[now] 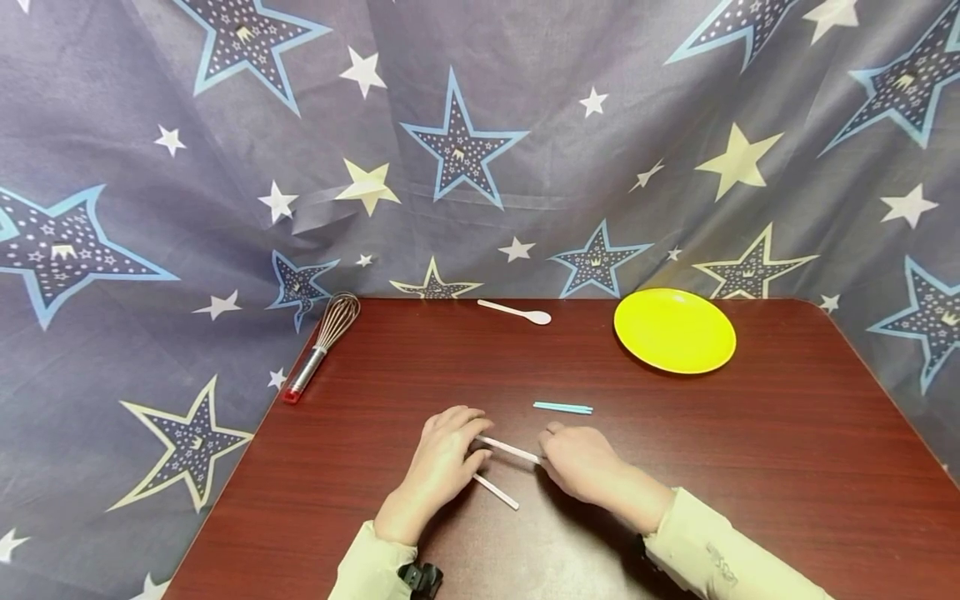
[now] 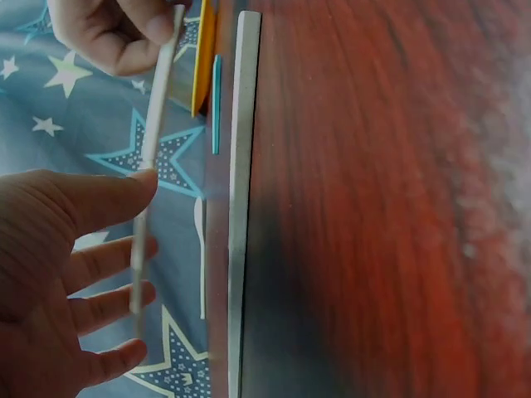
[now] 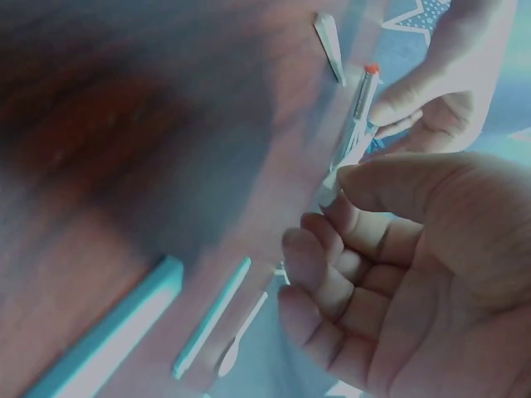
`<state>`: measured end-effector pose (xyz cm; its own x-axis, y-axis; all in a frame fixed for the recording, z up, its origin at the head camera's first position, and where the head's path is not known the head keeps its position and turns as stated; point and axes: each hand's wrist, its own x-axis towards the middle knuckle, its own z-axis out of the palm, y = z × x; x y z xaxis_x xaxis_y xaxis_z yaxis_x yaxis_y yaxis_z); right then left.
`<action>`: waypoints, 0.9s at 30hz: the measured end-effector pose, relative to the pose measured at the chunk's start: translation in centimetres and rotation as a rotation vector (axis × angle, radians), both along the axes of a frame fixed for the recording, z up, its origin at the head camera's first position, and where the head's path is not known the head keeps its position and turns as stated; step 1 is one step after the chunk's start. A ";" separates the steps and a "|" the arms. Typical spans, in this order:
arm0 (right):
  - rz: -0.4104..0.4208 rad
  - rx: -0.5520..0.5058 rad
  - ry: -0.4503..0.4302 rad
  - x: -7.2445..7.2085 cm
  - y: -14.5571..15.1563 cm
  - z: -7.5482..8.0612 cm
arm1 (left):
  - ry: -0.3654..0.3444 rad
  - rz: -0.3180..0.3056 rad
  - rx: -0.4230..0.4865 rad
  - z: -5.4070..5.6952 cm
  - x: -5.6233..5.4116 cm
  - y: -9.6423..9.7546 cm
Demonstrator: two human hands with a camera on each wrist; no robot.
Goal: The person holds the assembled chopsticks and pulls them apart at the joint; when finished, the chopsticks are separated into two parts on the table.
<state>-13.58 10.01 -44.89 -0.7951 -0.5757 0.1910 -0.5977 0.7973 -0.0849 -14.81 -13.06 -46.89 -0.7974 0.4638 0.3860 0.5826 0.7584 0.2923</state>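
Observation:
A thin white stick (image 1: pixel 510 450) is stretched between both hands. My right hand (image 1: pixel 581 462) pinches its right end between thumb and forefinger, other fingers curled in the right wrist view. My left hand (image 1: pixel 442 454) holds the other part; in the left wrist view its thumb (image 2: pixel 116 199) lies on the stick and the other fingers spread behind it. A second white stick (image 1: pixel 497 492) lies on the table below the left hand, partly hidden by it in the head view. Two light-blue sticks (image 1: pixel 562 408) lie close together just beyond the hands.
A white spoon (image 1: pixel 517 312) lies at the table's back edge. The yellow plate (image 1: pixel 675 332) sits at the back right, and a whisk (image 1: pixel 324 346) with a red-tipped handle lies along the left edge. A star-patterned cloth (image 1: pixel 465 167) hangs behind the dark red table (image 1: pixel 750 467).

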 end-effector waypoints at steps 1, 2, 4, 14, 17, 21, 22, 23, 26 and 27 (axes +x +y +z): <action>0.005 -0.002 0.009 0.0 0.2 0.1 | 0.000 -0.008 0.001 0.0 -0.1 0.1; 0.009 -0.004 0.022 0.0 0.4 0.3 | -0.003 -0.015 0.006 0.0 -0.1 0.2; 0.021 -0.015 0.048 0.0 0.9 0.6 | -0.003 -0.022 0.002 -0.1 -0.3 0.3; 0.040 -0.050 0.124 0.0 3.0 1.6 | 0.074 -0.043 -0.008 0.0 -0.4 1.8; 0.027 -0.056 0.103 0.1 3.6 2.0 | 0.116 -0.053 0.003 0.2 -0.5 2.3; 0.016 -0.068 0.090 0.1 4.2 2.2 | 0.159 -0.059 0.016 0.3 -0.5 2.8; 0.017 -0.072 0.088 0.1 4.3 2.3 | 0.169 -0.058 0.016 0.3 -0.5 3.0; 0.019 -0.077 0.090 0.1 4.5 2.3 | 0.176 -0.056 0.018 0.3 -0.5 3.1; 0.037 -0.113 0.094 0.0 4.9 2.3 | 0.186 -0.053 0.023 0.3 -0.5 3.5; 0.045 -0.127 0.091 0.0 5.0 2.3 | 0.186 -0.053 0.025 0.3 -0.4 3.6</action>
<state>-13.57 14.99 -42.60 -0.7452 -0.5767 0.3348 -0.6421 0.7560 -0.1272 -15.24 -9.45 -46.57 -0.6858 0.4920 0.5364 0.6676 0.7188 0.1942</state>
